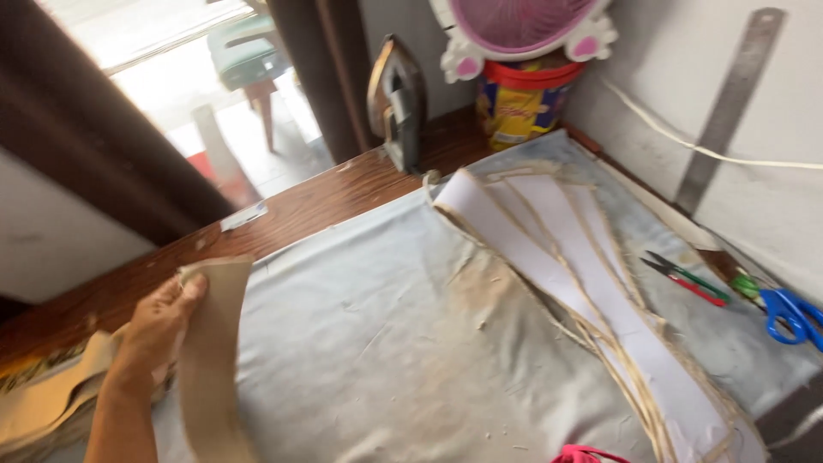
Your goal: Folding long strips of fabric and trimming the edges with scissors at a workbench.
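- The left hand [159, 321] grips a long tan fabric strip [213, 360] at the lower left of the head view; the thumb lies across the strip's upper end and the fingers close behind it.
- The strip's long axis runs from that upper end down toward the bottom edge of the view, nearly in line with the forearm. Its lower part lies on the pale grey cloth [386, 334] that covers the table [300, 206].
- More tan fabric [47, 399] is bunched just left of the wrist, touching the held strip.
- The left forearm enters from the bottom left and points up and to the right, with the back of the hand toward the camera.
- The right hand is not in view; its state cannot be told.
- A stack of white and tan strips [583, 291] lies well apart to the right, its long axis diagonal from upper centre to lower right. The left hand is the only hand near any fabric.
- Beyond the stack, near the wall: thread snips [686, 279] and blue-handled scissors [793, 313].
- An iron [396, 103] stands upright at the far table edge.
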